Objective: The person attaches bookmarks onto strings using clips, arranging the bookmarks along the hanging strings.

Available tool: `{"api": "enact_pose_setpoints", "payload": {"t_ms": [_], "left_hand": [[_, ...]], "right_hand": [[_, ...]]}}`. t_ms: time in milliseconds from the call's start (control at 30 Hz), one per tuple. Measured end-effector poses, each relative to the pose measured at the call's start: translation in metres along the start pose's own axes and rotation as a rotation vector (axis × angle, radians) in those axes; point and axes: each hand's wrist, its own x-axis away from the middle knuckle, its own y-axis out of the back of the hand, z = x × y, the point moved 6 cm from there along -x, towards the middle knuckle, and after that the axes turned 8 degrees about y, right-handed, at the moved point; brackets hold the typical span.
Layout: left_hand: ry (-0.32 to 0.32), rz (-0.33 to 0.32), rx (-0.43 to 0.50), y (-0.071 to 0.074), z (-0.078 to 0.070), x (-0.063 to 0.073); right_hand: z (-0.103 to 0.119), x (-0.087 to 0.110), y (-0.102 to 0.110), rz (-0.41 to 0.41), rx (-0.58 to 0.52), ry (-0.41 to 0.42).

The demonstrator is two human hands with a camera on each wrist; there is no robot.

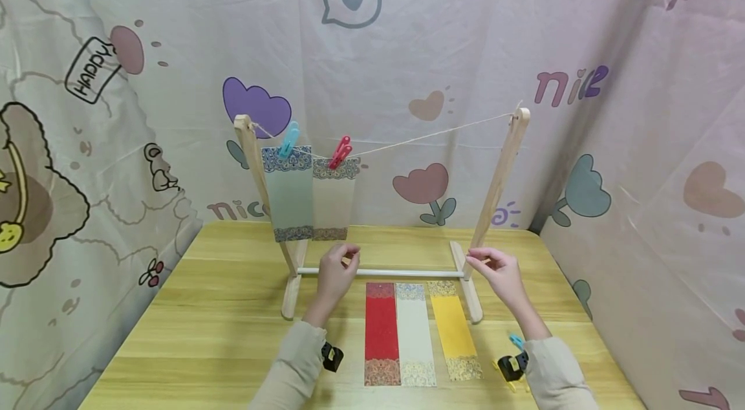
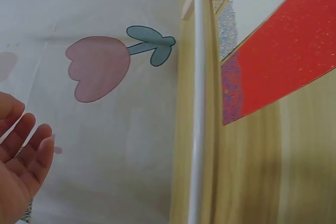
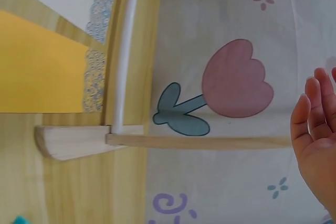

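Red paper strip [image 1: 381, 332], uncropped only overhead

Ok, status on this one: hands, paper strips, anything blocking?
Left hand and right hand both open, holding nothing, above the white crossbar. Red paper strip, white paper strip, yellow paper strip flat on the wooden table. Nothing blocking.

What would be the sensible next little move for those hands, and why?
Probably the left hand lowers to pick up the red strip. Both hands hover empty, only two strips hang pegged on the string, and three lie flat on the table.
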Motion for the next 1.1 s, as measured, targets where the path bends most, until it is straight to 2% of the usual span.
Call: {"api": "enact_pose_setpoints", "payload": {"t_ms": [367, 567, 667, 767, 800, 967, 1000, 1033, 1100], "left_hand": [[0.129, 0.182, -0.015, -0.017, 0.017, 0.015], [0.126, 0.198, -0.044, -0.021, 0.021, 0.022], [0.152, 0.209, -0.037, -0.025, 0.026, 0.026], [0.181, 0.231, -0.043, -0.029, 0.031, 0.03], [0.189, 0.239, -0.04, -0.03, 0.032, 0.031], [0.207, 0.264, -0.047, -0.033, 0.034, 0.037], [0.201, 0.268, -0.054, -0.034, 0.034, 0.038], [0.192, 0.271, -0.06, -0.034, 0.034, 0.039], [0.173, 0.28, -0.075, -0.035, 0.033, 0.041]], "right_hand": [[-0.009, 0.021, 0.004, 0.003, 0.007, -0.005], [-0.029, 0.034, 0.009, 0.0, 0.015, -0.027], [-0.043, 0.042, 0.012, -0.005, 0.003, -0.024], [-0.046, 0.048, 0.013, -0.008, -0.02, -0.008], [-0.063, 0.053, 0.014, 0.004, -0.07, 0.018], [-0.067, 0.063, 0.015, -0.007, -0.083, 0.001], [-0.067, 0.065, 0.016, -0.009, -0.069, -0.012], [-0.053, 0.064, 0.016, -0.023, -0.014, -0.048], [-0.055, 0.069, 0.018, -0.021, 0.013, -0.066]]}}
